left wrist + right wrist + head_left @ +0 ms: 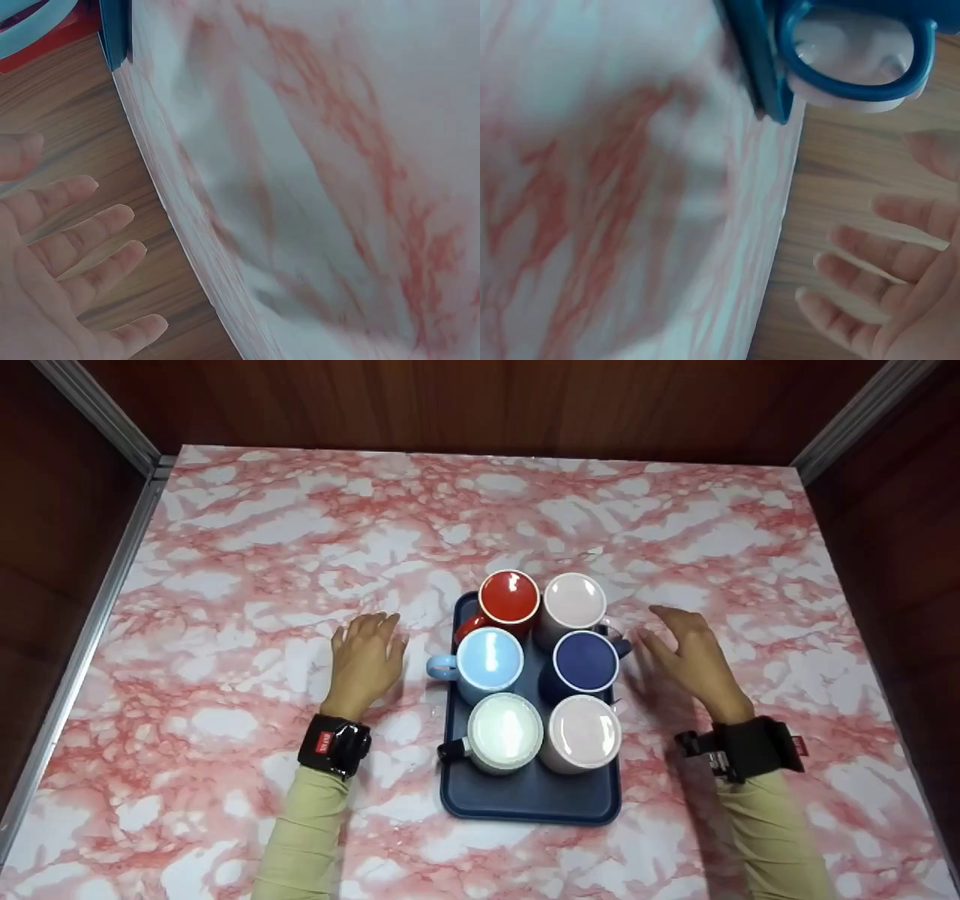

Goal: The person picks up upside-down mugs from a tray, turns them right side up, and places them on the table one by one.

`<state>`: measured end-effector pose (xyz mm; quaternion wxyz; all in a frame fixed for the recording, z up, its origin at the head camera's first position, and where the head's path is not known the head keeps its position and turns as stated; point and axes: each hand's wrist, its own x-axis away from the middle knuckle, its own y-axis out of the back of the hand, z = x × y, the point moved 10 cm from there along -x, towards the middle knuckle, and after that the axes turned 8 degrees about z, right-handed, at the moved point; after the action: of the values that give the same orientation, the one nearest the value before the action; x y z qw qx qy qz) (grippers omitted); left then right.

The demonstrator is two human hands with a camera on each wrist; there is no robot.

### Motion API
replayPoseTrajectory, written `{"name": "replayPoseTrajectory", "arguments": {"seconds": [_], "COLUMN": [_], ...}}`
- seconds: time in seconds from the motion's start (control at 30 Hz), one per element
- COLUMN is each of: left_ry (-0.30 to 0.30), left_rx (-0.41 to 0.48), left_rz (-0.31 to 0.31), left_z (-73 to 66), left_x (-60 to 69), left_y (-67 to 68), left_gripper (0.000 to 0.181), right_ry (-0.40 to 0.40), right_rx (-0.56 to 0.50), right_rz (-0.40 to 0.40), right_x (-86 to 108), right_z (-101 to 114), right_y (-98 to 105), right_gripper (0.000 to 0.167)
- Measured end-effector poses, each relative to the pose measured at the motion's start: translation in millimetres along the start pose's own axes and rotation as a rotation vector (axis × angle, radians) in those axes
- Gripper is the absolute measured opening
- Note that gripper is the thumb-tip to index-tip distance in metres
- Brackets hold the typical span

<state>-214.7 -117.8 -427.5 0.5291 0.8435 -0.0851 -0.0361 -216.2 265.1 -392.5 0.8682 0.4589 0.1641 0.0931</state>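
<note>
On a dark blue tray (525, 802) stand several mugs in two columns. The left column has a red mug (509, 597), a light blue mug (490, 660) and a pale mint mug (505, 733) with a black handle. To the right are a pale pink mug (574, 601), a navy mug (585, 661) and a nearer pale pink mug (584, 733). My left hand (365, 660) is left of the tray, apart from the light blue handle, its fingers loosely spread. Right of the navy mug, my right hand (691, 656) holds nothing, fingers relaxed.
Everything stands on a table with a red and white marbled top (300, 525). Brown wood panels (480, 405) rise behind and at both sides, with metal rails (97, 607) at the corners.
</note>
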Motion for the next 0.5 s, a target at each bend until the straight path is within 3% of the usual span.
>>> {"name": "replayPoseTrajectory", "arguments": {"seconds": [0.23, 0.5], "left_ry": [-0.006, -0.017], "left_rx": [0.017, 0.029], "left_rz": [-0.018, -0.034], "left_z": [-0.8, -0.5], "left_x": [1.3, 2.5], "left_y": [-0.3, 0.2], "left_gripper": [0.037, 0.035], "right_ry": [0.063, 0.094], "right_rx": [-0.008, -0.043], "right_rz": [0.012, 0.093], "right_x": [-9.5, -18.0], "right_z": [15, 29], "right_y": [-3, -13], "right_gripper": [0.031, 0.027]}}
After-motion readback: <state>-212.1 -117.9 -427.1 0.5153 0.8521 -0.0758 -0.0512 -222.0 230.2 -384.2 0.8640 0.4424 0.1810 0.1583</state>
